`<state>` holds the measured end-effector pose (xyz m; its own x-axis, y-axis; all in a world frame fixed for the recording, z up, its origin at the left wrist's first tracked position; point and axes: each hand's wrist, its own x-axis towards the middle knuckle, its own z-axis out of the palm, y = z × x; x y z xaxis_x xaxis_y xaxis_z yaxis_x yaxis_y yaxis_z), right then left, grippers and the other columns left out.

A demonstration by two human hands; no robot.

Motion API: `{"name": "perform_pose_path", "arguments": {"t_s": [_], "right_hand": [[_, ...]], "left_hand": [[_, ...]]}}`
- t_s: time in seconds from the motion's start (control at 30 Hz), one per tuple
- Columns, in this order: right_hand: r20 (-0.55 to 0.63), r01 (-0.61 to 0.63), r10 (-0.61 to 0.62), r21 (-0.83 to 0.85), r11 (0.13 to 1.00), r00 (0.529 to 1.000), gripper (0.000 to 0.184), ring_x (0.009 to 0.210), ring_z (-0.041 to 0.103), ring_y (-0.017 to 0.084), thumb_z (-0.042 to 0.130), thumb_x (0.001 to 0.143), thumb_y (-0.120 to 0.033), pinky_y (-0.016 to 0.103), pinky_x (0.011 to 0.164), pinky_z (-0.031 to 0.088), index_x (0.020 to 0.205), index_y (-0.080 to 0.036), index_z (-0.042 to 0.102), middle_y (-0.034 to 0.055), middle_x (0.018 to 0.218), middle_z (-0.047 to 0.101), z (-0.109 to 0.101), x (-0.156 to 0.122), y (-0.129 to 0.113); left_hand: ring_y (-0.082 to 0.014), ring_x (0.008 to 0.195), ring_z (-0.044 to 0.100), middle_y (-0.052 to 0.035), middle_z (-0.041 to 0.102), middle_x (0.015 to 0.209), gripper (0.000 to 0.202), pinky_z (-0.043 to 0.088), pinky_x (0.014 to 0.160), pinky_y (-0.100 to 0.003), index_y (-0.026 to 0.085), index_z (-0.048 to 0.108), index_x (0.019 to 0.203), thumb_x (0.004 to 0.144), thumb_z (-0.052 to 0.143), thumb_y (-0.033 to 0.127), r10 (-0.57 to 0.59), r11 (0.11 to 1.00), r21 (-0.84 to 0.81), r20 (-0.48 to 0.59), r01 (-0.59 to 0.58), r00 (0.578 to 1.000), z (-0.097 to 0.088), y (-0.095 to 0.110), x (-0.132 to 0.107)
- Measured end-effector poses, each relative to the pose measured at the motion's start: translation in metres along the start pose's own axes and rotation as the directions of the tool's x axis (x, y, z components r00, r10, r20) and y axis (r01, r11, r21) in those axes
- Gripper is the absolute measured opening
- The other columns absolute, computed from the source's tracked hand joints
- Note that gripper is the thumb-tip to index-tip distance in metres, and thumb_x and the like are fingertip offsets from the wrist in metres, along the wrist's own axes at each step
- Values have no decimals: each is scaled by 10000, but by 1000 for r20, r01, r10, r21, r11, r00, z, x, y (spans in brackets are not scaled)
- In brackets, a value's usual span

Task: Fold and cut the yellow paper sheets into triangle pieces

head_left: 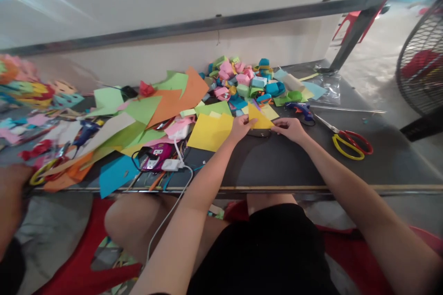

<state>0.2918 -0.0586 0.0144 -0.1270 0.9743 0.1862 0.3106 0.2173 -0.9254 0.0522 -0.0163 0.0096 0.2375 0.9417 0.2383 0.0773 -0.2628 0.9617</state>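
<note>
Between my two hands is a yellow sheet of paper [259,117], folded to a triangle and held just above the dark table. My left hand [242,128] pinches its left corner. At the right corner, my right hand [290,128] grips the paper between thumb and fingers. A flat yellow sheet [210,132] lies on the table left of my left hand and partly under it. To the right of my right hand rest scissors [349,144] with one red and one yellow handle, and a blue glue gun [302,111] is just behind that hand.
Small folded paper pieces [242,78] are heaped against the wall. Coloured sheets [141,113] and a purple power strip [157,157] with a white cable lie to the left. A co-worker's hand [15,177] is at the far left; a fan [424,60] stands at the right.
</note>
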Motion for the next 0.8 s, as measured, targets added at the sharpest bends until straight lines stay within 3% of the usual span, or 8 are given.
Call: {"name": "perform_pose_path", "arguments": {"t_s": [0.17, 0.33, 0.4, 0.57, 0.7, 0.8], "right_hand": [[62, -17, 21, -60, 998, 998, 493, 562, 652, 176, 814, 666, -667, 325, 575, 562, 763, -184, 794, 81, 748, 776, -2, -1, -6], [64, -38, 43, -78, 996, 997, 505, 557, 650, 171, 807, 667, -675, 317, 569, 553, 788, -185, 797, 84, 763, 783, -4, 1, -7], [63, -36, 43, -96, 995, 997, 506, 555, 643, 167, 794, 686, -674, 313, 567, 539, 798, -181, 797, 87, 763, 780, -5, 1, -5], [63, -34, 42, -118, 992, 997, 530, 563, 641, 167, 770, 710, -683, 311, 574, 520, 820, -165, 795, 96, 750, 769, -6, 2, 0], [40, -54, 58, -99, 994, 998, 561, 560, 636, 162, 782, 683, -696, 309, 574, 522, 819, -151, 789, 104, 748, 768, -5, 3, 1], [36, -42, 46, -89, 995, 998, 565, 557, 639, 167, 791, 668, -703, 310, 554, 528, 818, -159, 781, 102, 744, 768, -4, 3, 1]], "left_hand": [[-167, 675, 675, -86, 769, 834, 489, 523, 582, -272, 111, 735, 902, 643, 895, 494, -84, 995, -41, 76, 87, 994, 1, 6, -2], [-240, 920, 756, -145, 796, 1028, 544, 599, 881, -389, 107, 748, 989, 553, 963, 352, -61, 994, -83, 104, 70, 993, -2, 6, 0], [-242, 925, 758, -143, 797, 1032, 547, 607, 863, -390, 117, 750, 1004, 560, 958, 358, -61, 993, -95, 106, 71, 993, -4, 4, 1], [-189, 717, 711, -100, 788, 855, 466, 576, 662, -323, 115, 762, 919, 625, 914, 444, -69, 997, -22, 137, 73, 988, -5, 0, 3], [-198, 781, 721, -98, 791, 898, 399, 579, 744, -336, 123, 771, 961, 671, 903, 364, -20, 999, 41, 137, 15, 990, -4, 1, 3], [-225, 828, 731, -93, 799, 892, 203, 576, 823, -363, 152, 796, 887, 717, 863, 240, 45, 959, 273, 114, -75, 992, -4, 1, 2]]}}
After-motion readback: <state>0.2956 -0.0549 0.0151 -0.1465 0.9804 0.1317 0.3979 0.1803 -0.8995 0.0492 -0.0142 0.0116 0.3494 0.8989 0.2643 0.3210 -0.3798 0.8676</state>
